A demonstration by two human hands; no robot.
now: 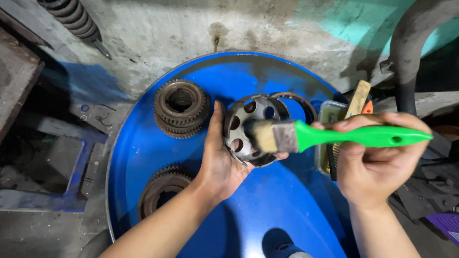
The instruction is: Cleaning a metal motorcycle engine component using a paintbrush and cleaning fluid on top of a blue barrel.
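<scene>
While brushing at frame centre, keep left hand (221, 165) cupped firmly around the perforated metal hub (251, 129) above the blue drum lid (287, 200); right hand (368, 165), closed on the green-handled brush (334, 136), best works bristles into each hole.

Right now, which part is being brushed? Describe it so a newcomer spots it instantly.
Start at the round blue drum top filling the middle of the view. Just above its centre, the left hand cups a round metal hub, with the green-handled paintbrush in the right hand laid across it. Unlike the two toothed gears at left, its face is pierced by round holes.
</scene>
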